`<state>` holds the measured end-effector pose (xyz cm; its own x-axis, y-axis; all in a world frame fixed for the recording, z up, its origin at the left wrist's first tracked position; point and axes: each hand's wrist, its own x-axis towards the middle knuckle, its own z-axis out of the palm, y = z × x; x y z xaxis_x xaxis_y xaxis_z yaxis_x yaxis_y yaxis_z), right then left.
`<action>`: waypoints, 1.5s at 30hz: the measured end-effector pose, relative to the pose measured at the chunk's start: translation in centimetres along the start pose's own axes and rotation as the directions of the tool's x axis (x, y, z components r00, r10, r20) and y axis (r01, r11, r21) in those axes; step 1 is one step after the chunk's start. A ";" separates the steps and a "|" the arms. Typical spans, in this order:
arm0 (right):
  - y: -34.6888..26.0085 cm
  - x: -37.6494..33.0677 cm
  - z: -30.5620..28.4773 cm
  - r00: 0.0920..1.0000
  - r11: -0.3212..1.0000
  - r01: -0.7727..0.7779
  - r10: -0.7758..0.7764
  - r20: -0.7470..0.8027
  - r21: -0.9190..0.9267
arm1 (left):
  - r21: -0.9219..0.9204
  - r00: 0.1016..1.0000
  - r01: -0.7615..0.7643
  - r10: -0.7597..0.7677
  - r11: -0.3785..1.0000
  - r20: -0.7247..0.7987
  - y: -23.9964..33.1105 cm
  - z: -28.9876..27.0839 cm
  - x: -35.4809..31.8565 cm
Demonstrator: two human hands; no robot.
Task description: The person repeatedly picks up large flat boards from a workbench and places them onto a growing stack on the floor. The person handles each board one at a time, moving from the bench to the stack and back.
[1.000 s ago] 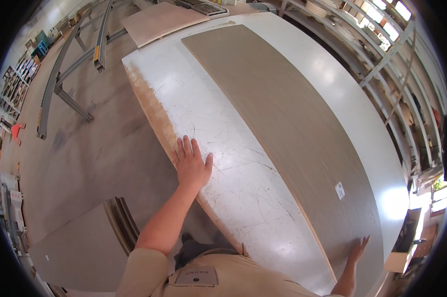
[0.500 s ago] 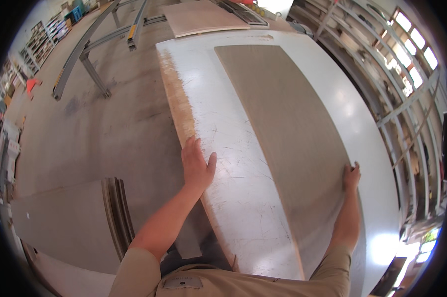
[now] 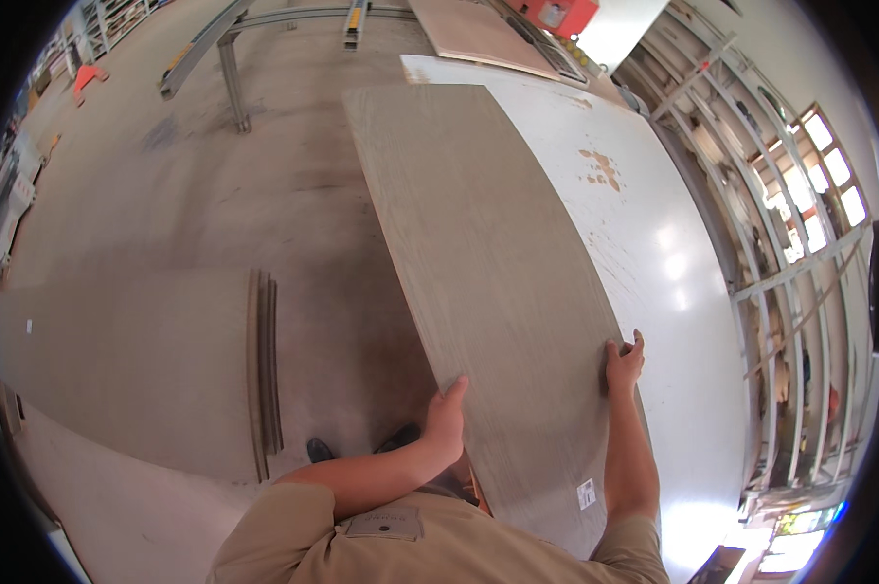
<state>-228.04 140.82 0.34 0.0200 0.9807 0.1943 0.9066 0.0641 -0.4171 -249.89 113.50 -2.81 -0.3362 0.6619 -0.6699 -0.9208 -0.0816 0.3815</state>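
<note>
A long grey-brown wood-grain board (image 3: pixel 488 263) lies lengthwise before me, its left edge beyond the edge of the white tabletop (image 3: pixel 673 389). My left hand (image 3: pixel 447 423) grips that left edge, thumb on the upper face and fingers hidden beneath. On the opposite edge my right hand (image 3: pixel 626 365) is closed, with one finger raised. A small white label (image 3: pixel 585 494) shows on the board's near part. How much of the board rests on the tabletop is hidden.
At my left stands a stack of similar boards (image 3: pixel 128 370). A metal frame (image 3: pixel 233 83) is at the far left, and a pinkish-brown panel (image 3: pixel 488 37) lies beyond the tabletop. Along the right runs a metal rack (image 3: pixel 751 224) holding long pieces.
The board has moved left across the white tabletop, past its left edge. My left hand has gone from the tabletop's edge to the board's left edge; my right hand has moved left with it.
</note>
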 end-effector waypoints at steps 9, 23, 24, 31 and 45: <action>-8.6 -8.8 2.1 0.996 0.994 0.071 -0.074 0.047 0.079 | -0.041 0.976 -0.147 0.138 0.988 -0.169 6.5 -8.4 -7.1; -23.2 -16.0 6.7 0.905 0.891 0.286 -0.372 0.207 0.352 | -0.239 0.882 -0.393 0.290 0.888 -0.372 11.9 -17.4 -16.0; -24.4 -16.4 7.2 0.888 0.875 0.321 -0.411 0.204 0.363 | -0.242 0.863 -0.434 0.323 0.868 -0.389 12.1 -17.9 -16.2; -32.7 -22.5 11.5 0.718 0.722 0.487 -0.651 0.246 0.492 | -0.280 0.759 -0.497 0.256 0.821 -0.599 12.6 -23.4 -19.5; -49.1 -37.8 16.3 0.332 0.387 0.718 -0.921 0.204 0.578 | -0.243 0.499 -0.776 0.330 0.582 -0.801 16.0 -33.1 -23.6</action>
<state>-280.17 103.59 -1.04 -0.9141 0.3045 0.2679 0.1217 0.8360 -0.5351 -263.20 71.96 -2.01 -0.6303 -0.2932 -0.7188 -0.3237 -0.7423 0.5867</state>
